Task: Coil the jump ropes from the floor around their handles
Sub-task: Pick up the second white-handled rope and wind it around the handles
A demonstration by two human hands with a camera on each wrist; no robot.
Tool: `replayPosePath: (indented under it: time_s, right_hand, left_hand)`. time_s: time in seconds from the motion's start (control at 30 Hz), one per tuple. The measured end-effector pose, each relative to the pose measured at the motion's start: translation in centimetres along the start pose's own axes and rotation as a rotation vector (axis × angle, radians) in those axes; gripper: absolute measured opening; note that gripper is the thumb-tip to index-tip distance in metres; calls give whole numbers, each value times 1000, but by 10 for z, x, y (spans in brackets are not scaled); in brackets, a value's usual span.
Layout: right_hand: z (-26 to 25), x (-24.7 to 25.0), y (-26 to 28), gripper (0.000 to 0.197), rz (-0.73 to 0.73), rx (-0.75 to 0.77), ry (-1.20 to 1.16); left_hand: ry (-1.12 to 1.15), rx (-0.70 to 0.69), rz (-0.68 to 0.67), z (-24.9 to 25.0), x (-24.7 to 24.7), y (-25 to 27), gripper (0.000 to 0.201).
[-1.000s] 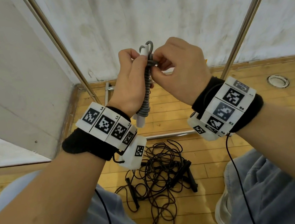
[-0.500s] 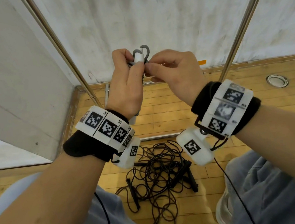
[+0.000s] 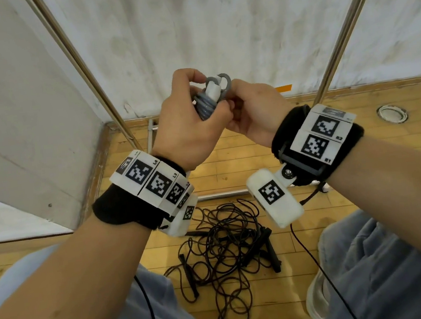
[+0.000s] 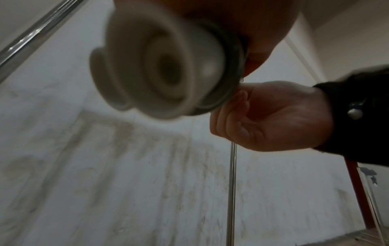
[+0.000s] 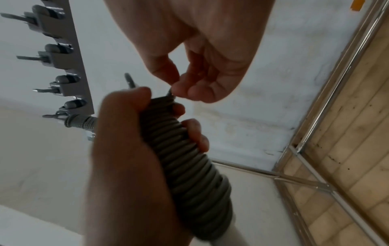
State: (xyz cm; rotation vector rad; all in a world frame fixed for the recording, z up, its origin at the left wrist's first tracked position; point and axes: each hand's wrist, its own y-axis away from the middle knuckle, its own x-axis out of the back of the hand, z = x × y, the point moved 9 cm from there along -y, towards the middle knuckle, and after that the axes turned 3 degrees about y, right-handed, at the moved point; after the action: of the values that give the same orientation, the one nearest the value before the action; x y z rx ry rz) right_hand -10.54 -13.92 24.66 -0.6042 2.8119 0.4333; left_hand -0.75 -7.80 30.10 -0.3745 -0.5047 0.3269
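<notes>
Your left hand (image 3: 189,124) grips the coiled grey rope (image 5: 189,163); right hand (image 3: 254,111) pinches its end above the coil. Slip, and wraps likely unwind.

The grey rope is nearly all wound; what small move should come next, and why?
Probably the right hand tucks the pinched rope end under the last turn: the grey rope coil already covers the white handles gripped by the left hand.

One grey coiled jump rope (image 3: 207,101), two white handles (image 4: 160,66), one black rope tangle (image 3: 228,247), two hands (image 3: 186,125)
</notes>
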Motion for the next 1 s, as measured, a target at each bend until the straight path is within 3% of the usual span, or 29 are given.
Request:
replayPosePath:
  time_s: [0.13,0.4,0.73,0.87,1.0]
  right_hand:
    - [-4,3,-5,15,34,58,82]
    - [-20,-6,0,22,22,299,450]
    - [-9,4,-7,17,-7,64,109]
    - [-17,3,-8,18,-20,99,46]
    - [-17,1,-6,20,-13,134,83]
  left_hand:
    - [17,72,-26,-4,-4,1,26]
    - [35,160,-53,-14,-4,3,31]
    - [310,242,-93,-11,-14,5,15]
    - [396,320,-148,-22,-17,-1,21]
    - [418,299,-175,-25,-19,1,1]
